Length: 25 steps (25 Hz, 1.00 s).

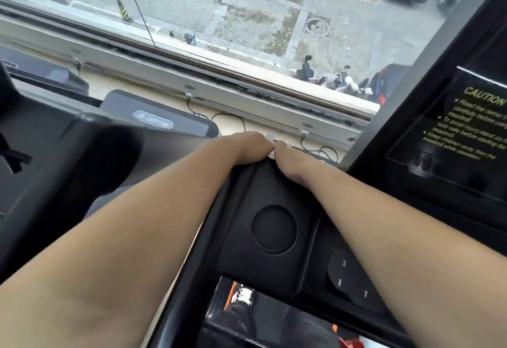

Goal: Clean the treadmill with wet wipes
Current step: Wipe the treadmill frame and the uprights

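Now both hands are meeting on the wipe at the console's far edge

From my remote seat I am looking down along two bare forearms stretching over the black treadmill console [263, 183]. The left hand [247, 147] and the right hand [288, 155] are touching at the console's far top edge, both curled, and they are pinching a white wet wipe [270, 137] between them. Only small bits of the wipe are showing, above and below the spot where the hands are meeting. The fingertips are dipping behind the edge, so I am not seeing how they lie there. Nearer to me, a round recess [274, 229] is sitting in the console between the forearms, and a button pad [348, 276] marked with a 3 and arrows is lying just beside the right forearm. A yellow-lettered caution label [477, 120] is showing at the right. Beyond the hands, a window sill [192, 79] is running across, with a neighbouring treadmill [153, 121] at the left. A shoe [244, 294] is standing on the belt below.
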Motion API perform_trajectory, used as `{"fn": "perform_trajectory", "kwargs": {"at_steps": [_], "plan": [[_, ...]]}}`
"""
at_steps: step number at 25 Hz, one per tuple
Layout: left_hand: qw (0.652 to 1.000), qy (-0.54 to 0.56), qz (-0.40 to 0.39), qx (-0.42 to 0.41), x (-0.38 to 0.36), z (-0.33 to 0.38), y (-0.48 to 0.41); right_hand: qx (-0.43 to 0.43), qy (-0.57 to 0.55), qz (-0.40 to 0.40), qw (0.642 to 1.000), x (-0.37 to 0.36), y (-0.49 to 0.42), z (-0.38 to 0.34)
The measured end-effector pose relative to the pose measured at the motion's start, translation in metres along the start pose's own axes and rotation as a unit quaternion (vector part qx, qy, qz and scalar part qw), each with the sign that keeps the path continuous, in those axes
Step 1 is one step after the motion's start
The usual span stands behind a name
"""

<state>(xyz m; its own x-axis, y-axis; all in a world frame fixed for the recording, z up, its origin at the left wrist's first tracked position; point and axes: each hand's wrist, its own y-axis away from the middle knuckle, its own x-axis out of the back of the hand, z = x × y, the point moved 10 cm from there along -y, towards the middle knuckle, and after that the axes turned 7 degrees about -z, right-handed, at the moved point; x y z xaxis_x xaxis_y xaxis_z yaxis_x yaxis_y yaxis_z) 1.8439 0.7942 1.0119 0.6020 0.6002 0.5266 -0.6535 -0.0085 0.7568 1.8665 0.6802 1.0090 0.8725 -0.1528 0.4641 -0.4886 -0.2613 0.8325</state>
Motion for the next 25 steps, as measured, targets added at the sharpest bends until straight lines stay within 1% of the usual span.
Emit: {"fn": "perform_trajectory", "kwargs": {"at_steps": [1, 2, 4, 5, 6, 8, 9, 10, 13, 16, 18, 21, 23, 25], "plan": [[1.000, 0.019, -0.007, -0.001, 0.001, 0.000, -0.001, -0.004, -0.022, -0.005, 1.000, -0.002, -0.001, 0.000], [1.000, 0.028, -0.002, -0.004, 0.002, -0.001, -0.001, 0.000, -0.009, -0.003, 1.000, -0.002, 0.000, -0.001], [0.999, 0.014, 0.035, -0.008, 0.002, -0.001, 0.003, 0.023, 0.085, 0.029, 0.996, -0.004, 0.007, -0.006], [0.997, -0.001, 0.071, -0.017, -0.001, -0.001, 0.009, 0.047, 0.134, 0.067, 0.988, -0.003, 0.014, -0.009], [0.991, -0.011, 0.124, -0.045, -0.004, 0.000, 0.020, 0.073, 0.159, 0.109, 0.978, -0.004, 0.023, -0.011], [0.962, -0.034, 0.231, -0.141, -0.022, 0.004, 0.052, 0.128, 0.169, 0.196, 0.957, -0.017, 0.047, -0.008], [0.948, -0.054, 0.263, -0.169, -0.038, 0.000, 0.069, 0.153, 0.187, 0.220, 0.945, -0.031, 0.060, -0.007], [0.941, -0.073, 0.278, -0.178, -0.053, -0.006, 0.081, 0.169, 0.208, 0.220, 0.938, -0.046, 0.068, -0.004], [0.943, -0.108, 0.265, -0.168, -0.076, -0.022, 0.090, 0.169, 0.224, 0.199, 0.939, -0.068, 0.063, 0.003], [0.950, -0.116, 0.241, -0.159, -0.062, -0.014, 0.081, 0.157, 0.224, 0.195, 0.942, -0.058, 0.052, -0.004], [0.962, -0.110, 0.216, -0.124, -0.054, -0.013, 0.063, 0.153, 0.209, 0.178, 0.949, -0.053, 0.046, -0.007], [0.953, -0.169, 0.231, -0.104, -0.066, -0.008, 0.066, 0.163, 0.203, 0.195, 0.946, -0.062, 0.061, 0.002], [0.951, -0.164, 0.235, -0.118, -0.094, -0.018, 0.086, 0.174, 0.216, 0.209, 0.938, -0.087, 0.081, 0.009], [0.946, -0.140, 0.242, -0.164, -0.114, -0.033, 0.110, 0.193, 0.220, 0.204, 0.934, -0.115, 0.095, 0.009]]}}
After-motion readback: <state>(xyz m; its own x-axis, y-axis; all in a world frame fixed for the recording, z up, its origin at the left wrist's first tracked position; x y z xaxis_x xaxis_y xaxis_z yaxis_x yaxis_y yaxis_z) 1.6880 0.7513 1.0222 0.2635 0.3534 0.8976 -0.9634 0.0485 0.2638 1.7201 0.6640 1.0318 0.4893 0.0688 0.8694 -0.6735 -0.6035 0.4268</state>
